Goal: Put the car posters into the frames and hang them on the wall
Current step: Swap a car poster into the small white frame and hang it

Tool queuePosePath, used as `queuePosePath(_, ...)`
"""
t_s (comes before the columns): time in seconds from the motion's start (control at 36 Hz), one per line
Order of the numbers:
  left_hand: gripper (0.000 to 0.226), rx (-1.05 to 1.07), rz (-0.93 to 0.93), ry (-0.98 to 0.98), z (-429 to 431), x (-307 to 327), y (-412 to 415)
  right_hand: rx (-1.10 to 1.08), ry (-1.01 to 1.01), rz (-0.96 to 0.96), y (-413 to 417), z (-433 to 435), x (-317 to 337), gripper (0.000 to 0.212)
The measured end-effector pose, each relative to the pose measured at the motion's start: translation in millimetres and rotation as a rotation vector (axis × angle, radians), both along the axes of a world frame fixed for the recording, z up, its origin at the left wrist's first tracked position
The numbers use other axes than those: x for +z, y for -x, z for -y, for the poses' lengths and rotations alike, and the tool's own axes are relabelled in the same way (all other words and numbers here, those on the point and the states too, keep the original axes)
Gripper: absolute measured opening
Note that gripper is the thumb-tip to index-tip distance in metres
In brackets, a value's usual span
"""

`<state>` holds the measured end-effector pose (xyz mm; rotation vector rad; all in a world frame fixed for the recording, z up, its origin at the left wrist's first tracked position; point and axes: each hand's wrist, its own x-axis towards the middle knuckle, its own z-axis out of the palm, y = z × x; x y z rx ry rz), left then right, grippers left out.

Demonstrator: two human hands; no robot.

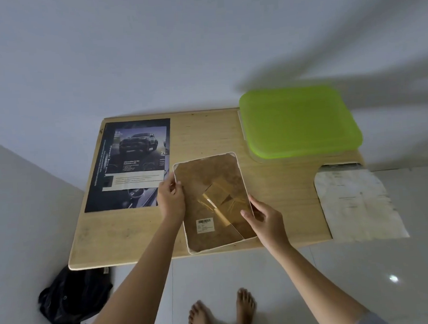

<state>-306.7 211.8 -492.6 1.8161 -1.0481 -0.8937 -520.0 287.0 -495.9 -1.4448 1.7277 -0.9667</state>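
Observation:
A white-rimmed picture frame (196, 177) lies back side up near the front edge of the low wooden table (271, 188); its brown backing board carries a stand and a barcode sticker. My left hand (171, 198) grips the frame's left edge. My right hand (263, 216) holds its right edge, fingers curled over the rim. A dark car poster (131, 163) showing a pickup truck lies flat on the table's left part, just left of the frame; a smaller sheet rests on top of it.
A box with a green lid (300, 122) stands at the table's back right. A worn white sheet (356, 201) overhangs the table's right end. A black bag (73, 298) sits on the floor at the left. My bare feet (223, 312) stand on white tiles. The wall rises behind the table.

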Motion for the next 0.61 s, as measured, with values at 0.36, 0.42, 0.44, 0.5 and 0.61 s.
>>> queuePosePath(0.36,0.041,-0.080,0.109,-0.130,-2,-6,5,0.049,0.041,-0.147,2,-6,-11,0.045)
queuePosePath(0.42,0.042,-0.111,0.131,-0.138,-5,-7,6,0.050,0.019,-0.147,4,-5,-11,0.045)
queuePosePath(0.44,0.043,-0.123,0.144,-0.135,-7,-6,6,0.053,0.009,-0.142,6,-3,-10,0.045)
queuePosePath(0.5,0.044,-0.162,0.206,-0.109,-13,-3,7,0.057,-0.008,-0.123,9,4,-7,0.045)
queuePosePath(0.61,0.062,-0.281,0.299,-0.046,-40,-4,2,0.076,-0.024,-0.104,6,38,4,0.043)
